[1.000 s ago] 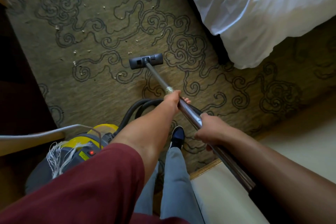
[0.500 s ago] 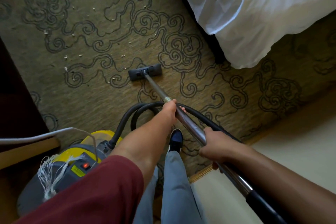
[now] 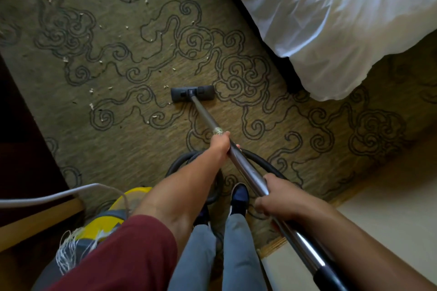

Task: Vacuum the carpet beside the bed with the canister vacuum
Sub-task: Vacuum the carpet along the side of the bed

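wand (image 3: 205, 117) runs forward-left from hands to floor head (image 3: 192, 94); left hand (image 3: 221, 144) grips nearer head, right hand (image 3: 281, 198) grips behind; crumbs (image 3: 94, 97) lie left.

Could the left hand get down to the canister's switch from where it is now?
Probably not directly: the left hand grips the wand ahead, while the canister sits back-left, largely hidden under that arm's sleeve. It would have to let go first.

The floor head (image 3: 192, 94) sits on the carpet (image 3: 132, 139), left of the bed (image 3: 331, 19) corner. Crumbs (image 3: 91, 90) lie left of and beyond the floor head. The wand (image 3: 246, 172) runs back from it toward the person; the canister (image 3: 104, 222) stands nearer and left, the hose (image 3: 267, 160) looped behind.
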Motion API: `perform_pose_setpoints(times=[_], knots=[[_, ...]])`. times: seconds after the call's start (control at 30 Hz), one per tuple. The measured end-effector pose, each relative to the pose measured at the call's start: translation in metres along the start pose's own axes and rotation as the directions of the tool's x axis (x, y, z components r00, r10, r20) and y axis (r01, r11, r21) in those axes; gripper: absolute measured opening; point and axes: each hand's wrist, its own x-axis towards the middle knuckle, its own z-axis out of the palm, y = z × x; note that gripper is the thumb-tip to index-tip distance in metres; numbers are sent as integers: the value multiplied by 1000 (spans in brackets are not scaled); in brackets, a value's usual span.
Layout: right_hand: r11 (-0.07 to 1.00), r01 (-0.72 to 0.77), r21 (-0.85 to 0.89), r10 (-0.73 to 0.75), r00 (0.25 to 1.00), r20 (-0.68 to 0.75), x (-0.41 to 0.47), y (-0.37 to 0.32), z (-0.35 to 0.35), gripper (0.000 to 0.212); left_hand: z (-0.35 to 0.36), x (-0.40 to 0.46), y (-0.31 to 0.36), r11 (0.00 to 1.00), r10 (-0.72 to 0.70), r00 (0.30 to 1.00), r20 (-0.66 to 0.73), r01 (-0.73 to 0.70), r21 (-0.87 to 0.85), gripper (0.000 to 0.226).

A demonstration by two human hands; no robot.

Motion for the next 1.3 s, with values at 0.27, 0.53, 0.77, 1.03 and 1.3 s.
perform_pose_setpoints(times=[0.27,0.53,0.77,1.03,1.3], knots=[[995,7,99,-6,1000,-12,41,-59,-14,37,-16,37,72,999,40,998,49,-41,22,37],[999,32,-10,-33,995,-95,80,-120,-60,39,-1,70,152,992,123,992,32,-122,-30,31],[991,18,-132,-26,998,-59,103,-168,-148,42,40,96,229,986,115,993,13,-112,-119,20],[989,59,-133,-53,997,52,141,-250,-266,39,78,116,348,977,126,989,-83,-138,-160,34],[993,72,-95,-59,989,134,166,-293,-319,34,94,101,400,962,38,999,-38,-47,-271,34]])
